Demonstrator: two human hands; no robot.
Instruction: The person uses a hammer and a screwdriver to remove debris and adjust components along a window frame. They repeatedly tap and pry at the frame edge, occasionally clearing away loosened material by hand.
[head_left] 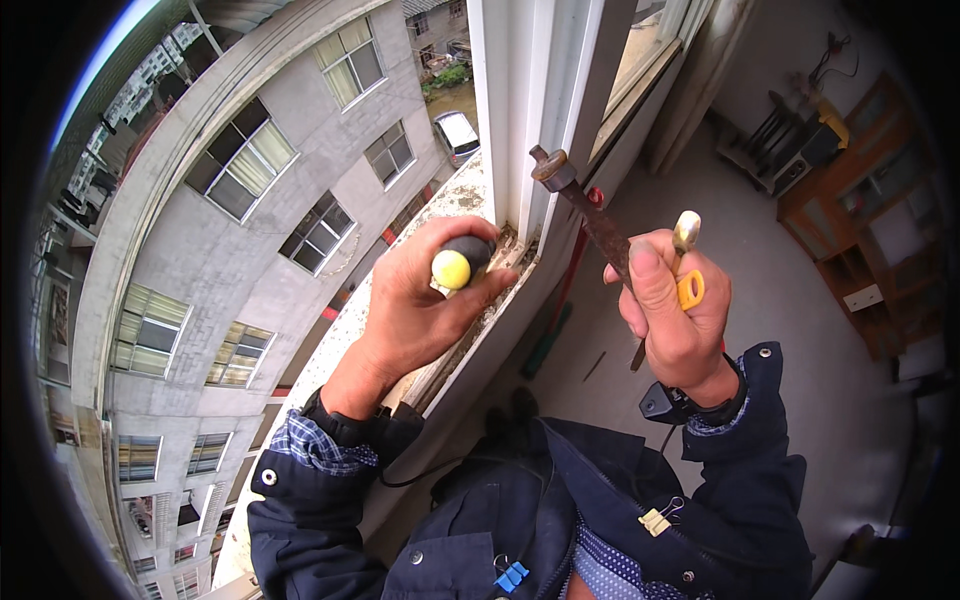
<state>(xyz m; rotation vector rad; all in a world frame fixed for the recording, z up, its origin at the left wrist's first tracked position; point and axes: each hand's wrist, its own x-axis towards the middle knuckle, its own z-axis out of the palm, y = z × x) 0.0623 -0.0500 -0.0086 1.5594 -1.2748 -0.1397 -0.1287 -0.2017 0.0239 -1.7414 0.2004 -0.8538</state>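
My left hand (418,300) is closed around a tool handle (453,268), black with a round yellow end that faces up at me. Its far end is hidden, so the kind of tool cannot be told. It is held over the dirty window sill track (490,318), by the foot of the white window frame (520,110). My right hand (684,310) grips a rusty hammer (596,220), its head raised beside the frame. The same fist also holds a thin piece with a shiny rounded metal end (687,228); a yellow loop (691,290) shows at its fingers.
Outside the window, on the left, stand a grey building (190,250) and a parked white car (457,135) far below. Indoors, a wooden cabinet (850,220) is at right. A green broom head (545,345) lies on the grey floor (620,440).
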